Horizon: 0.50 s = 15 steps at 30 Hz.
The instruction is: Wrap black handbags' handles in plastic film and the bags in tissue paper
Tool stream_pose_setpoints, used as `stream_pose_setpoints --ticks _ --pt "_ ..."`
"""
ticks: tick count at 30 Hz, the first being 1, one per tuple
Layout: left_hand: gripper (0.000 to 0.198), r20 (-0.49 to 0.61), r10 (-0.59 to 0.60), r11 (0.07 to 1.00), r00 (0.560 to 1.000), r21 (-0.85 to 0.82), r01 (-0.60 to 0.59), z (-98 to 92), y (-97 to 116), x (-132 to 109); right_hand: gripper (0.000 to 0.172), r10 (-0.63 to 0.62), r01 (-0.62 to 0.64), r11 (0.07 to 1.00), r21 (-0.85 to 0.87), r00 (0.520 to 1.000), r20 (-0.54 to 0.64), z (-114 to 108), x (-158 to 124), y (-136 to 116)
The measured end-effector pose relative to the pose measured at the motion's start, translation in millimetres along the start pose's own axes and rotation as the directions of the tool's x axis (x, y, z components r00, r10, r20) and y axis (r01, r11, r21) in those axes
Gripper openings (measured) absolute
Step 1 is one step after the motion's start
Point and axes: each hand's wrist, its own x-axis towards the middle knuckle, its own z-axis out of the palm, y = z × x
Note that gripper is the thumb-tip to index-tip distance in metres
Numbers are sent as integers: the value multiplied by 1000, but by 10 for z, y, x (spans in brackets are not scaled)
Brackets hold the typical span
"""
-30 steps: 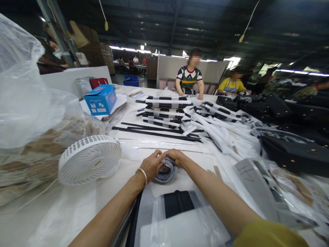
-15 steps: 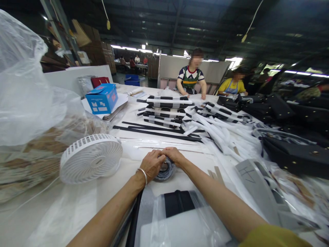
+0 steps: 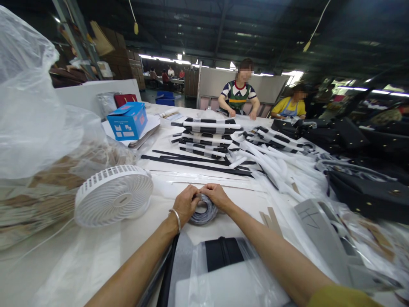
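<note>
A grey roll of tape (image 3: pixel 204 216) sits on the white table in front of me, its round core hole showing. My left hand (image 3: pixel 186 204) has its fingers closed on the upper left edge of the roll. At the roll's top, the fingertips of my right hand (image 3: pixel 218 197) pinch its edge, close to the left fingers. Nearer to me lies a clear plastic bag (image 3: pixel 255 266) with a black piece (image 3: pixel 223 253) and white padding in it. Black straps (image 3: pixel 198 165) lie beyond the roll.
On the left stand a white fan (image 3: pixel 118 198) and a blue box (image 3: pixel 127 121). Wrapped black bundles (image 3: pixel 207 138) and white foam tubes (image 3: pixel 265 162) lie ahead. A grey tape dispenser (image 3: pixel 322 234) and black bags (image 3: pixel 367 187) are on the right. Two co-workers work across the table.
My left fingers have drawn back from over the roll's middle, so the core hole shows more. Both hands stay at the roll's top edge.
</note>
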Motion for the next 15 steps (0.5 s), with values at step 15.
stream_pose_setpoints --ticks 15 --pt "9 44 -283 912 958 -298 283 -12 -53 46 13 -125 149 949 -276 987 103 42 -104 13"
